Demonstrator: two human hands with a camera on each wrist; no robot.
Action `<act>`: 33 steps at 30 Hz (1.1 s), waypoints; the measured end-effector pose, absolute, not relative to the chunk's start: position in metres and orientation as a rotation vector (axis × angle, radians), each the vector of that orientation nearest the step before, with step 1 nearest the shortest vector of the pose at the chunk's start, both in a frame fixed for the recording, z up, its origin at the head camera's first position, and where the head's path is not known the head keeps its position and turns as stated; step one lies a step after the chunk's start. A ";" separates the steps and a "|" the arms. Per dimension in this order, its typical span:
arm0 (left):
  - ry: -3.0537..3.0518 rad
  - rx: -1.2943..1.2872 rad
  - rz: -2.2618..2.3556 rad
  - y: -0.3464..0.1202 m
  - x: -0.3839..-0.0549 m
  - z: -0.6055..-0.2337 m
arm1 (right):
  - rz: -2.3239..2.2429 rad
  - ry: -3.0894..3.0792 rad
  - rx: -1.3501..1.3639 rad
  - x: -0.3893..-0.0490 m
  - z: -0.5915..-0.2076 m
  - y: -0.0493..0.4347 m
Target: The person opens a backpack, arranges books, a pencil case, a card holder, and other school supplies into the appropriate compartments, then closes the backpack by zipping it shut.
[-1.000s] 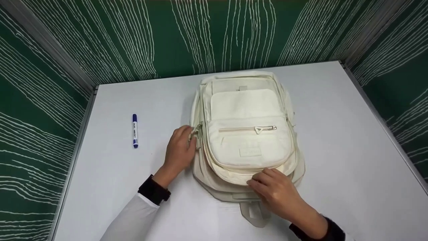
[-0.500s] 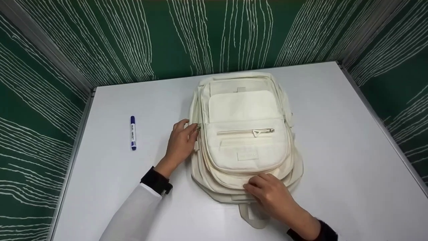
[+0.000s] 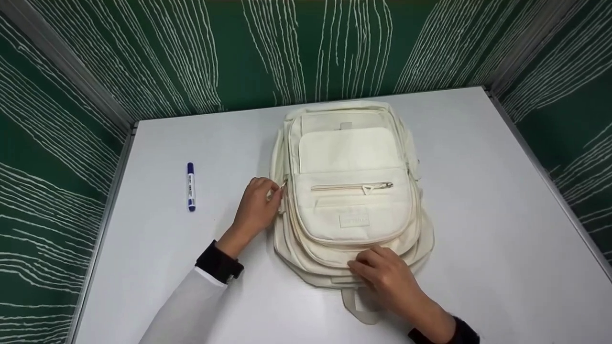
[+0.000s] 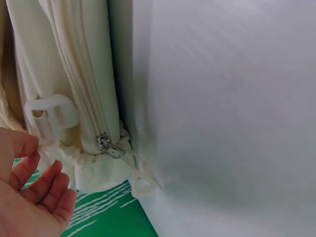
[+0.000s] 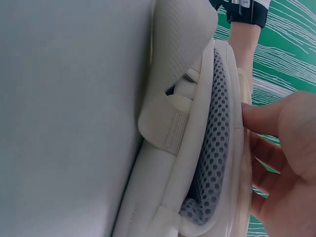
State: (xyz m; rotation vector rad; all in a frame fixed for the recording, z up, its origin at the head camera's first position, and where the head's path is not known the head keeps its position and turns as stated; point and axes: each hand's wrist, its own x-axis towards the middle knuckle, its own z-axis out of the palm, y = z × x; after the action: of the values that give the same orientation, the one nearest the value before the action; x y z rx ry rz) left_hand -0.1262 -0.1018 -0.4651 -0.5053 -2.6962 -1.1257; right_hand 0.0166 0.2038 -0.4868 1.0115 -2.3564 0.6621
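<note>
A cream backpack [image 3: 354,148] lies on the white table, its carry loop [image 3: 361,310] towards me. At its left side my left hand [image 3: 256,205] pinches a small pale zipper pull [image 4: 48,148] between thumb and index finger, close to a white plastic buckle [image 4: 52,111]. A second metal zipper slider [image 4: 106,143] with a hanging loop shows beside it. My right hand [image 3: 387,274] grips the near edge of the bag's front compartment, thumb on one side and fingers on the other. Grey mesh padding [image 5: 215,133] shows beside that thumb in the right wrist view.
A white marker with blue ends [image 3: 191,186] lies on the table [image 3: 158,267] left of the backpack. Green panels with white streaks [image 3: 239,52] stand behind and along both sides of the table.
My left hand's fingers have lifted off the bag's side, and the thumb and index finger now pinch the pull. My right hand has shifted slightly towards me along with the bag's edge.
</note>
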 end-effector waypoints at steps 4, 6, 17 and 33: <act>-2.660 -0.533 -1.034 -0.104 -0.115 -0.461 | 0.707 -2.317 1.018 0.016 -0.486 0.204; -2.642 -0.540 -0.995 -0.104 -0.109 -0.459 | 0.727 -2.301 1.023 0.016 -0.485 0.204; -2.626 -0.573 -0.937 -0.103 -0.072 -0.459 | 0.725 -2.266 1.000 0.013 -0.480 0.203; -2.528 -0.707 -0.896 -0.092 -0.020 -0.469 | 0.748 -2.274 1.005 0.011 -0.482 0.205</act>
State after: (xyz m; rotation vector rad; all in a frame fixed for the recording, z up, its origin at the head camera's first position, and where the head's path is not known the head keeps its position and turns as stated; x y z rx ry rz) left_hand -0.0202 -0.0925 -0.4694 -0.7073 -2.5283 -0.8962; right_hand 0.0110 0.2046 -0.4817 1.0051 -2.2740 0.7477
